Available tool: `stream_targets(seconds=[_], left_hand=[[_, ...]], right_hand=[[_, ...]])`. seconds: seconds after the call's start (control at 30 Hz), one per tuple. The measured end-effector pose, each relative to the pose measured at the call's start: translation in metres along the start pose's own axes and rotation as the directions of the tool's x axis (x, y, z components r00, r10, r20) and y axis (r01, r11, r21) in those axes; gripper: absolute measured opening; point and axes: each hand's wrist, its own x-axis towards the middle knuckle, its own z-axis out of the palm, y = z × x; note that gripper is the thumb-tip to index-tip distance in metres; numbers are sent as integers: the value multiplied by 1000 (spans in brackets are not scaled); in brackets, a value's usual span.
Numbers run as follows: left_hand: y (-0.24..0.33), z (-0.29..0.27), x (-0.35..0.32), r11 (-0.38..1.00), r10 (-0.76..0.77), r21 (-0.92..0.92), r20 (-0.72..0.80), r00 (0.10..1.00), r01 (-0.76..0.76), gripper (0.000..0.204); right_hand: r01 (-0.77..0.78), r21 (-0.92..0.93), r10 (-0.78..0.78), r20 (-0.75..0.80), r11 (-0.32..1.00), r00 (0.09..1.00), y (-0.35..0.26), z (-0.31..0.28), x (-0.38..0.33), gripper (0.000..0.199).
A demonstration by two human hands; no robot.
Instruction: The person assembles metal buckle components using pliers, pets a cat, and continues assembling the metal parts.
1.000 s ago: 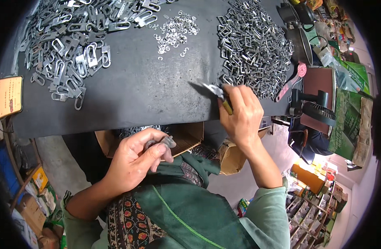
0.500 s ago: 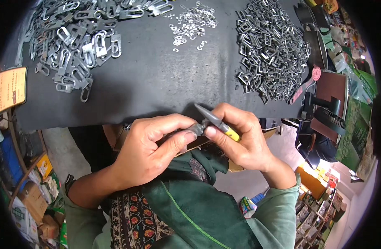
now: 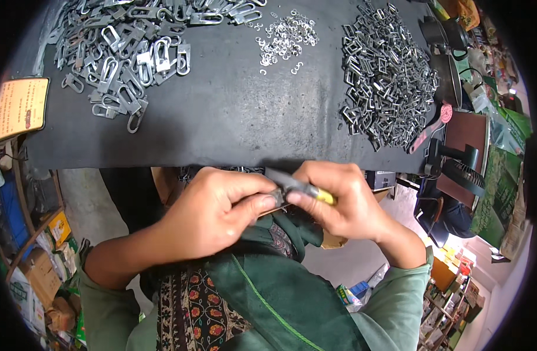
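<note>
My left hand [image 3: 213,205] is closed, thumb and forefinger pinching a small dark grey metal piece [image 3: 278,198] just off the table's near edge. Fingers cover most of that piece, so its full shape is hidden. In my closed right hand [image 3: 345,202] is a dark tapered tool with a yellow handle [image 3: 325,196]. Its grey end points up and to the left, smeared by motion, right beside the metal piece. Whether the two touch, I cannot tell. Beyond my hands, small C-shaped rings [image 3: 289,38] lie scattered on the dark table [image 3: 221,117].
Looped flat metal clips [image 3: 134,58] are heaped at the far left, and rectangular metal loops [image 3: 385,76] at the far right. A pink slotted utensil [image 3: 432,126] and a black fan [image 3: 462,172] border the right side. A printed yellow card [image 3: 19,110] is at the left edge.
The tool's tip has swung down toward the metal piece and is now blurred. My right hand has turned slightly. The whole view has shifted a little, so the heaps appear farther right.
</note>
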Motion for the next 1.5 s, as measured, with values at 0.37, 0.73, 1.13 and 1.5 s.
stream_targets(seconds=[0.37, 0.73, 1.13, 1.5], left_hand=[[4, -10, -8, 967, -161, -201, -19, 987, 154, 28], [0, -15, 0, 987, -45, -154, -53, 998, 36, 23], [-19, -13, -15, 978, 187, 103, -33, 982, -182, 19], [-9, -19, -34, 989, 147, 46, -241, 959, -140, 18]], right_hand=[[-189, -551, -6, -333, 813, 943, 9, -31, 41, 28], [-98, -879, -147, -187, 468, 971, 3, -34, 51, 26], [-13, -892, -187, -108, 451, 976, -3, -21, 60, 33], [-45, -926, -134, -102, 374, 986, -16, -8, 67, 31]])
